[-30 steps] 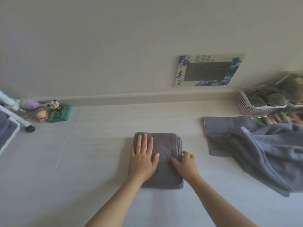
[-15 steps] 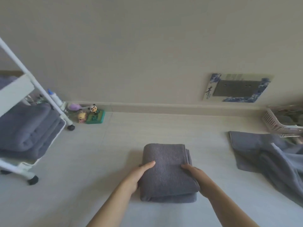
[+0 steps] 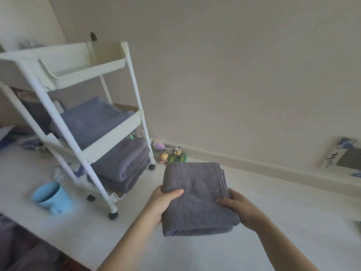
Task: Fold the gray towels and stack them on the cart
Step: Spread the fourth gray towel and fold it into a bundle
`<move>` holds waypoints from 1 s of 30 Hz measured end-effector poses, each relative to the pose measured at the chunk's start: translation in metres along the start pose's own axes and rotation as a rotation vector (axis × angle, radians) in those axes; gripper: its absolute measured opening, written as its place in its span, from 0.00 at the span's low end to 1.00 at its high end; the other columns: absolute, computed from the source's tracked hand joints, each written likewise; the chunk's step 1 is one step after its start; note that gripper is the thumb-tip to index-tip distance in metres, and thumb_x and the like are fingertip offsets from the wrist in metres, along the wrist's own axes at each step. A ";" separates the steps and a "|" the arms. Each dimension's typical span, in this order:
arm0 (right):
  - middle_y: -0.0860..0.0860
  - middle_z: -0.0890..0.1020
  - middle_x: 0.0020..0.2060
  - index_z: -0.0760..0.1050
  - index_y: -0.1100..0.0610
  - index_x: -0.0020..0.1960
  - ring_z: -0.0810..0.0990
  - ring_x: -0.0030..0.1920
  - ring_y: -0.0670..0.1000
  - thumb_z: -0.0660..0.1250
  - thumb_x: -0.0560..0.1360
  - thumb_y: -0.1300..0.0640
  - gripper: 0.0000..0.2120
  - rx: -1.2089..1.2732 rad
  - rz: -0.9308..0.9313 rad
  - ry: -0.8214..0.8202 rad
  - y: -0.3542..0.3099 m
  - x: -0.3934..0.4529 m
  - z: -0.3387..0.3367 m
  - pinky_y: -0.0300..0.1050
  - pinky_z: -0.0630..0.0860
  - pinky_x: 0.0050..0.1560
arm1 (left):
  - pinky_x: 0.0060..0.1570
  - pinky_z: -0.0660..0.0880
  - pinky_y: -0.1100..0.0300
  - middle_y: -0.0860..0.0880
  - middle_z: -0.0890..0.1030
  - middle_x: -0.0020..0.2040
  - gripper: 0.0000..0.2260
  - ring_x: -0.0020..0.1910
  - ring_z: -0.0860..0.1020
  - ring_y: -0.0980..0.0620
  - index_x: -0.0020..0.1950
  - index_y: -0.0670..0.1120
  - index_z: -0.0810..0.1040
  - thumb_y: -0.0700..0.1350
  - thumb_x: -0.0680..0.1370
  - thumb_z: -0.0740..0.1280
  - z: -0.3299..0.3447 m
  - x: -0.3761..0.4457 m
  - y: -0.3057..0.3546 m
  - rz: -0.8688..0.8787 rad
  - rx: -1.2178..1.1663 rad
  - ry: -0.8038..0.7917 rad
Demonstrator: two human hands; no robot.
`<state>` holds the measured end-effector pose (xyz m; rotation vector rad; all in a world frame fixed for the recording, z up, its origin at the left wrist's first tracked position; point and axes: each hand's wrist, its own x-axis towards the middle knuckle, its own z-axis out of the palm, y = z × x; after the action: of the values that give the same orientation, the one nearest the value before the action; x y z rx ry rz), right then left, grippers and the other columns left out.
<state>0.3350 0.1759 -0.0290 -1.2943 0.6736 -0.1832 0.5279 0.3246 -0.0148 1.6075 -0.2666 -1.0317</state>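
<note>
A folded gray towel [image 3: 197, 196] is held up off the floor between both hands. My left hand [image 3: 162, 202] grips its left edge, thumb on top. My right hand [image 3: 239, 209] grips its right edge. To the left stands a white three-tier cart [image 3: 86, 151] on black wheels. Its middle shelf carries a folded bluish-gray towel [image 3: 91, 122]. On the bottom shelf lie stacked folded gray towels [image 3: 123, 163]. The top tray looks empty from here.
A light blue cup [image 3: 49, 195] lies on its side on the floor left of the cart. Small toy figures [image 3: 172, 155] sit by the baseboard behind the cart. A blue-patterned framed panel [image 3: 343, 155] leans on the wall at far right.
Both hands took hold of the folded towel's sides and lifted it off the floor. The view swung left, bringing the whole cart in and losing the unfolded towel pile at right.
</note>
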 end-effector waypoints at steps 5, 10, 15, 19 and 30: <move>0.57 0.81 0.56 0.72 0.61 0.62 0.81 0.56 0.56 0.72 0.66 0.52 0.28 -0.064 -0.180 -0.072 -0.064 0.035 0.035 0.55 0.76 0.59 | 0.36 0.73 0.61 0.51 0.79 0.47 0.21 0.43 0.78 0.55 0.60 0.44 0.73 0.44 0.70 0.76 -0.034 -0.009 0.054 0.196 -0.063 0.173; 0.59 0.80 0.58 0.72 0.62 0.64 0.78 0.59 0.60 0.71 0.64 0.48 0.32 -0.030 -0.357 -0.164 -0.140 0.062 0.061 0.56 0.73 0.62 | 0.42 0.78 0.57 0.49 0.82 0.49 0.17 0.44 0.81 0.51 0.56 0.46 0.75 0.47 0.70 0.75 -0.060 -0.025 0.119 0.370 -0.160 0.295; 0.58 0.77 0.61 0.73 0.54 0.65 0.74 0.62 0.63 0.63 0.66 0.42 0.30 -0.145 -0.436 -0.249 -0.198 0.087 0.080 0.61 0.68 0.62 | 0.53 0.76 0.52 0.48 0.80 0.52 0.20 0.50 0.79 0.47 0.58 0.47 0.74 0.49 0.70 0.75 -0.078 -0.026 0.160 0.472 -0.282 0.439; 0.52 0.77 0.60 0.74 0.43 0.63 0.76 0.59 0.56 0.65 0.63 0.38 0.29 -0.234 -0.409 -0.287 -0.223 0.110 0.096 0.53 0.78 0.55 | 0.60 0.73 0.43 0.44 0.78 0.60 0.39 0.56 0.78 0.42 0.68 0.44 0.70 0.56 0.61 0.78 -0.094 -0.011 0.175 0.474 -0.445 0.512; 0.60 0.81 0.54 0.75 0.65 0.61 0.78 0.56 0.59 0.64 0.76 0.64 0.14 0.156 -0.507 -0.173 -0.230 0.183 0.151 0.54 0.76 0.59 | 0.61 0.74 0.44 0.49 0.77 0.64 0.51 0.59 0.78 0.46 0.71 0.50 0.67 0.61 0.50 0.80 -0.101 0.004 0.183 0.571 -0.707 0.544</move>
<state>0.6193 0.1448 0.1364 -1.2930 0.1694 -0.5206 0.6666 0.3315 0.1407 1.0070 0.0239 -0.1769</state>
